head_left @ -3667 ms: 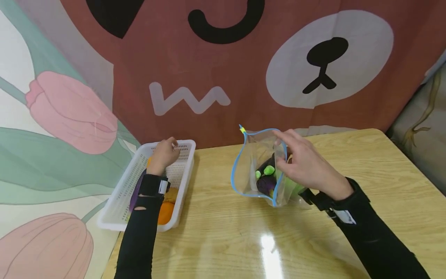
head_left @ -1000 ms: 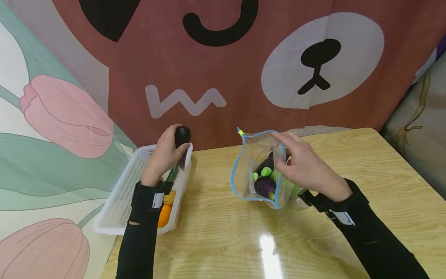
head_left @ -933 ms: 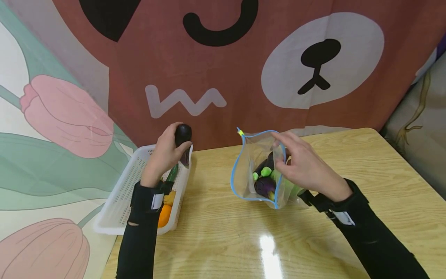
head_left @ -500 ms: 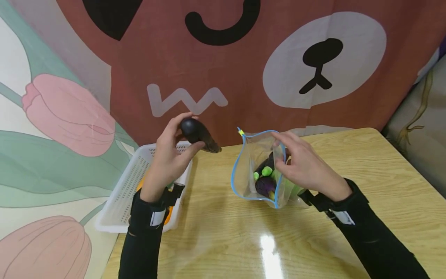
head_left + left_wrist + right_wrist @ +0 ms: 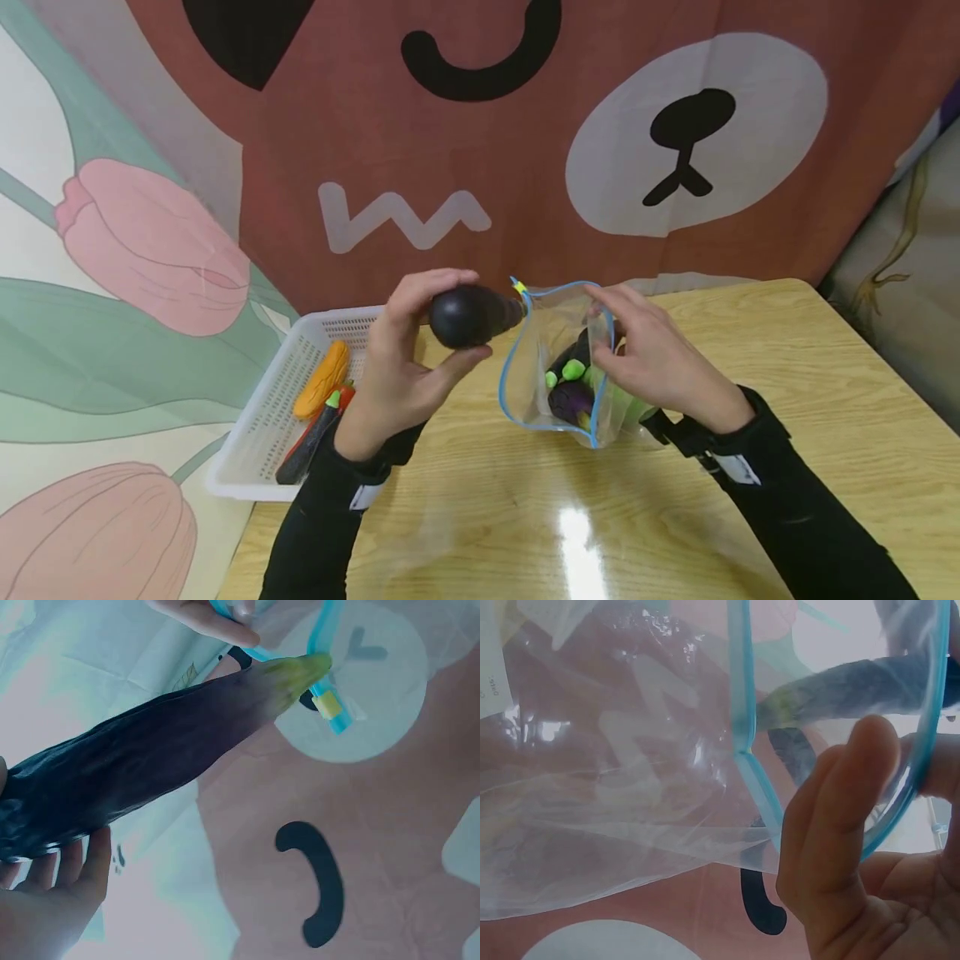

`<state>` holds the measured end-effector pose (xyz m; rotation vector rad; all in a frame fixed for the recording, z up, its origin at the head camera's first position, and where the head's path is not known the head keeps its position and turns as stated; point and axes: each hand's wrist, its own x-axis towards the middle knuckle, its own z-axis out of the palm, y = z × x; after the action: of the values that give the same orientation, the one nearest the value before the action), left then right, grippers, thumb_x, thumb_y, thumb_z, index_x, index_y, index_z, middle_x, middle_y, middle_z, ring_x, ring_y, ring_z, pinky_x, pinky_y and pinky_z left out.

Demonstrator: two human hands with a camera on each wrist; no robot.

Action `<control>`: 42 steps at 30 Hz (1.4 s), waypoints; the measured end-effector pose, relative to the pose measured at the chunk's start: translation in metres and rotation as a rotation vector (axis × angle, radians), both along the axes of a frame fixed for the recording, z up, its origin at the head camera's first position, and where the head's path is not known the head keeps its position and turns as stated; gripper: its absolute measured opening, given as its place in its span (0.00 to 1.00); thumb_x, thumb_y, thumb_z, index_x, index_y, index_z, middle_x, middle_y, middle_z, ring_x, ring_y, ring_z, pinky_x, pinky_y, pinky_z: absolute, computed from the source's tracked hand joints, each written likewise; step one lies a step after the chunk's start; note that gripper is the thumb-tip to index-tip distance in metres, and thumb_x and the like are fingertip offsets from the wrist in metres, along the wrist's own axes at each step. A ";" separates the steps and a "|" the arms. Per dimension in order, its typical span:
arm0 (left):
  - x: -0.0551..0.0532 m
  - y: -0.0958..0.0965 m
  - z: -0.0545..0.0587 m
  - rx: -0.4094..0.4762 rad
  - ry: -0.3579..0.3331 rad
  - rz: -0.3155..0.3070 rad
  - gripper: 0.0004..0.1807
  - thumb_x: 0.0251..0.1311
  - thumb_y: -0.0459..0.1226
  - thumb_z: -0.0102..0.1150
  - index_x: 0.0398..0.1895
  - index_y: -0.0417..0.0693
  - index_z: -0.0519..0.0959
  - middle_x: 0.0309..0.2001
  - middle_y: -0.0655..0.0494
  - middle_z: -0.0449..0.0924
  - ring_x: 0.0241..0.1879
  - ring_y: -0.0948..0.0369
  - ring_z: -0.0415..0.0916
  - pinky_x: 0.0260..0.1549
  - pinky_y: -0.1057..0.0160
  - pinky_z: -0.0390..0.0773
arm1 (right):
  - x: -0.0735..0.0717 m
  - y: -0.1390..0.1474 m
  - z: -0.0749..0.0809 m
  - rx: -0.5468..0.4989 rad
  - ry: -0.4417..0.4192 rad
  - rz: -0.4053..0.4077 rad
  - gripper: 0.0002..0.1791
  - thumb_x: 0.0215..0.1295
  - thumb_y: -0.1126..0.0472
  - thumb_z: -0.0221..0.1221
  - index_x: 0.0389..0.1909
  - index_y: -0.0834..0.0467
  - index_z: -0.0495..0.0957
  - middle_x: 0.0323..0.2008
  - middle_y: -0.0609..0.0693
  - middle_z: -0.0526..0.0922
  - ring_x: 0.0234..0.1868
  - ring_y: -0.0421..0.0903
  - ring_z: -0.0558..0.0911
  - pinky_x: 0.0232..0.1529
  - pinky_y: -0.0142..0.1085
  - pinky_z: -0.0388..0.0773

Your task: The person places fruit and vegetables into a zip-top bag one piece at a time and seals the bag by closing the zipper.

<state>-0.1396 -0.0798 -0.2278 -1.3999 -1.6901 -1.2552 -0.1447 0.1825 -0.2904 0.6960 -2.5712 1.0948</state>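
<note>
My left hand (image 5: pixel 397 379) grips a long dark purple eggplant (image 5: pixel 476 315) by its rounded end, above the table between basket and bag. The narrow yellow-green tip points right, at the blue rim of a clear zip bag (image 5: pixel 551 321); in the left wrist view the tip (image 5: pixel 304 673) overlaps that rim, and I cannot tell whether they touch. My right hand (image 5: pixel 663 358) pinches the bag's right rim between fingers and thumb, and the mouth stands open. Inside lie dark purple vegetables (image 5: pixel 572 400) with bright green ends.
A white perforated basket (image 5: pixel 247 442) stands at the left. It holds a yellow-orange ridged vegetable (image 5: pixel 322 382), something red (image 5: pixel 347 393) and a long dark vegetable (image 5: pixel 309 446) with a green end. My left arm covers part of the basket. Behind the wooden table (image 5: pixel 465 517) hangs a printed cloth (image 5: pixel 525 183).
My left hand has lifted the eggplant out of the basket and carried it right, to the bag's mouth. The eggplant has swung so its tip points right. My right hand keeps its hold.
</note>
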 end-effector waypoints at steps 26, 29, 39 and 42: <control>-0.054 0.052 -0.064 -0.593 0.107 0.208 0.27 0.49 0.37 0.72 0.53 0.42 0.75 0.47 0.49 0.71 0.48 0.58 0.70 0.48 0.70 0.69 | 0.000 -0.002 -0.001 0.010 0.031 0.016 0.32 0.56 0.72 0.53 0.65 0.68 0.63 0.43 0.52 0.71 0.24 0.42 0.69 0.20 0.32 0.68; -0.053 0.056 -0.066 -0.658 0.219 0.282 0.27 0.47 0.39 0.74 0.53 0.47 0.77 0.41 0.51 0.68 0.39 0.59 0.69 0.39 0.69 0.69 | 0.002 -0.003 -0.002 0.011 0.023 0.019 0.32 0.56 0.72 0.52 0.65 0.67 0.63 0.44 0.52 0.70 0.24 0.41 0.69 0.20 0.32 0.68; -0.059 0.067 -0.075 -0.843 0.440 0.414 0.07 0.60 0.35 0.62 0.39 0.49 0.75 0.34 0.55 0.68 0.28 0.62 0.66 0.28 0.68 0.66 | 0.003 -0.005 0.002 0.008 0.047 0.008 0.30 0.61 0.69 0.51 0.66 0.64 0.63 0.46 0.51 0.71 0.24 0.40 0.68 0.20 0.31 0.67; -0.063 0.070 -0.081 -0.886 0.480 0.438 0.02 0.65 0.33 0.54 0.37 0.49 0.75 0.34 0.56 0.68 0.26 0.63 0.64 0.26 0.68 0.64 | 0.003 -0.007 0.002 0.010 0.042 0.008 0.30 0.60 0.70 0.52 0.66 0.64 0.63 0.46 0.51 0.71 0.24 0.40 0.67 0.20 0.32 0.67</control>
<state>-0.2025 -0.0094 -0.3085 -1.4825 -2.1022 0.1283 -0.1422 0.1758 -0.2883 0.7241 -2.5425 1.0584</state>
